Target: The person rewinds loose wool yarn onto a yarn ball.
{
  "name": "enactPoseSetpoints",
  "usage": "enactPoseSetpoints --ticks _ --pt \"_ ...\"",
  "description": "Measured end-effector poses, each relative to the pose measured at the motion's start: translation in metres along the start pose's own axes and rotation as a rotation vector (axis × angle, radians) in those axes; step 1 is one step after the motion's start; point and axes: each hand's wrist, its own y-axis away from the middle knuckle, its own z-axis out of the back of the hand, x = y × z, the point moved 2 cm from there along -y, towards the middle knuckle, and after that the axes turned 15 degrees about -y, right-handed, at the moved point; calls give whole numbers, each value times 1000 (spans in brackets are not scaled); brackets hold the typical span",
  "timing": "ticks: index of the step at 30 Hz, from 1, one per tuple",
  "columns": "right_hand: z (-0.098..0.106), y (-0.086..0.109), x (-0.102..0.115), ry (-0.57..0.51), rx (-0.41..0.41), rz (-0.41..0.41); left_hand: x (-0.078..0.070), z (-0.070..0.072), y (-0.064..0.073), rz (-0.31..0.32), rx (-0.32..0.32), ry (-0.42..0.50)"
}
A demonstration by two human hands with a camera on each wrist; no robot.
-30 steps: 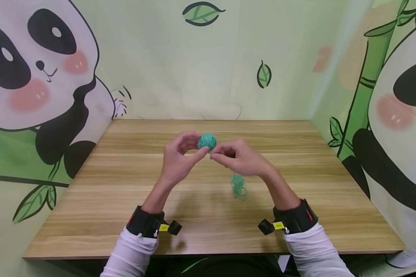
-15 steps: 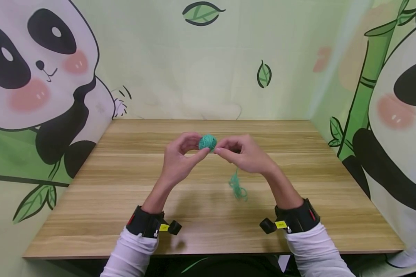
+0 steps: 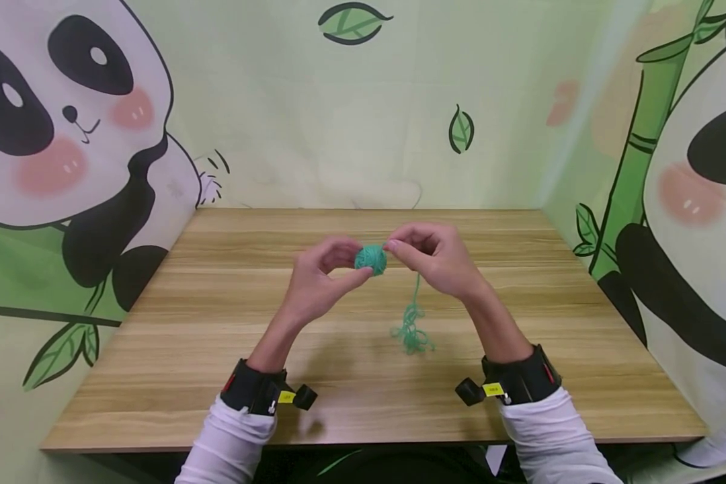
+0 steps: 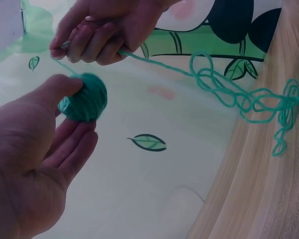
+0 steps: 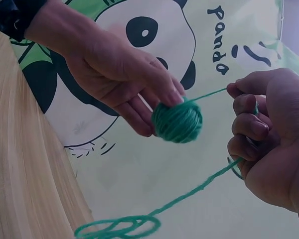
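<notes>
A small ball of green yarn (image 3: 370,259) is held up over the table between the thumb and fingers of my left hand (image 3: 323,279). Just to its right, my right hand (image 3: 438,259) pinches the strand between thumb and forefinger, its other fingers curled round the yarn. In the right wrist view a short taut strand (image 5: 209,93) joins the ball (image 5: 177,122) to the right fingertips. Below the right hand the yarn tail (image 3: 413,329) hangs down into loose loops. The left wrist view shows these tangled loops (image 4: 249,99) reaching the wooden surface.
The wooden table (image 3: 218,376) spreads beneath both hands, its front edge close to the person. A printed panda backdrop (image 3: 387,134) stands behind it and at both sides. Each wrist wears a black strap with a small camera (image 3: 305,396).
My right hand has moved up and slightly right with the strand. The ball and left hand have shifted a little right and nearer. More of the yarn tail shows below the right hand.
</notes>
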Motion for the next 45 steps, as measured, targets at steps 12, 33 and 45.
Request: enactPoseSetpoints --ticks 12,33,45 --pt "3 -1 -14 106 -89 -59 -10 0 1 -43 112 163" --pt "15 3 -48 152 -77 -187 -17 2 1 -40 123 259" --pt "22 7 -63 184 -101 -298 -23 4 0 -38 107 246"
